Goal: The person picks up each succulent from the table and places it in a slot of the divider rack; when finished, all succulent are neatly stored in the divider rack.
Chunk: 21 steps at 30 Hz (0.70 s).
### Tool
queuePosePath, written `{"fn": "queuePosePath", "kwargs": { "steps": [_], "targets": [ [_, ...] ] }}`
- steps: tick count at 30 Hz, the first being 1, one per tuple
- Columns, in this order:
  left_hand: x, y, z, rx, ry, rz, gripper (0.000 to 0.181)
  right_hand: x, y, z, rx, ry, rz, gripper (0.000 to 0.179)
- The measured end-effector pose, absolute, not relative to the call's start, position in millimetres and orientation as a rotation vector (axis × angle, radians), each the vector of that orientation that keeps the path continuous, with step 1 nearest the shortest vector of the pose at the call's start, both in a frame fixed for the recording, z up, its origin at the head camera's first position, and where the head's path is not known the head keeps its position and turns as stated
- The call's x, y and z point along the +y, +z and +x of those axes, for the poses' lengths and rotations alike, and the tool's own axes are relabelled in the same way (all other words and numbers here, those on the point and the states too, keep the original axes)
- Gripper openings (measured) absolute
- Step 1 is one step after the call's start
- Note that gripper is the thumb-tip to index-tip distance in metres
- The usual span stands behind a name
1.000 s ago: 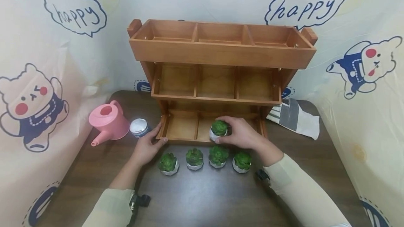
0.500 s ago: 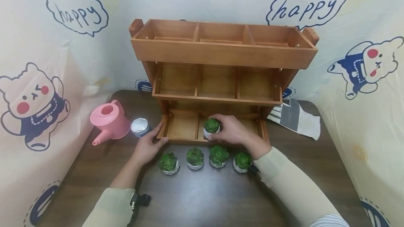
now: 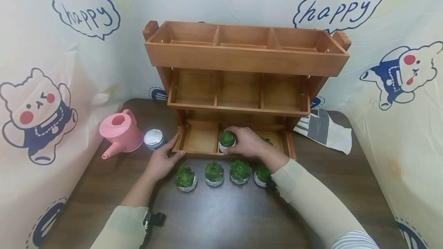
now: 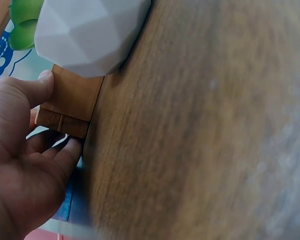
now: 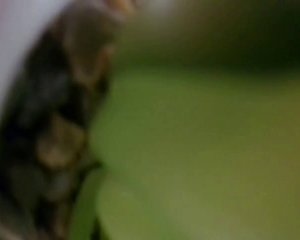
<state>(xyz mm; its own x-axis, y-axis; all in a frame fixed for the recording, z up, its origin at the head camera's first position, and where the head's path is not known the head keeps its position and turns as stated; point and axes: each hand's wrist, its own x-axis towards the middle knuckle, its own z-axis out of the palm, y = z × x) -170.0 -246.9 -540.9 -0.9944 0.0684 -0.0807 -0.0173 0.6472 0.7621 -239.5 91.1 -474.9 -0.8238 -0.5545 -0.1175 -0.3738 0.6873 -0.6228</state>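
Observation:
My right hand pinches a small succulent in a white faceted pot, inside the middle compartment of the wooden planter stand's lowest tier. With my left hand I grip the left front corner of that tier; in the left wrist view, the thumb lies on the wood and the other fingers curl round its end. Behind my right wrist, part of another succulent shows in the right compartment. Blurred green leaves and dark soil fill most of the right wrist view.
A row of several potted succulents stands in front of the stand; the rightmost is partly behind my right wrist camera. At left are a pink watering can and a white-topped container. A grey-and-white glove lies at right.
My right hand has moved left and lower with the succulent, into the middle compartment. The plant in the right compartment has come into view. My left hand keeps its grip on the stand.

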Motion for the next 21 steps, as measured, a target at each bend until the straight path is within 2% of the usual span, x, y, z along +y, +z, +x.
{"fn": "queuePosePath", "kwargs": {
  "steps": [13, 21],
  "targets": [
    [-246.2, -540.7, -169.7, 2.764, 1.273, 0.036, 0.075, 88.0, -487.4, -241.0, 2.577, -0.761, -0.758, 0.075],
    [-246.8, -541.0, -170.1, 2.772, 1.274, 0.047, 0.076, 95.1, -482.0, -239.1, 2.527, -0.747, -0.762, 0.086]
  ]
}}
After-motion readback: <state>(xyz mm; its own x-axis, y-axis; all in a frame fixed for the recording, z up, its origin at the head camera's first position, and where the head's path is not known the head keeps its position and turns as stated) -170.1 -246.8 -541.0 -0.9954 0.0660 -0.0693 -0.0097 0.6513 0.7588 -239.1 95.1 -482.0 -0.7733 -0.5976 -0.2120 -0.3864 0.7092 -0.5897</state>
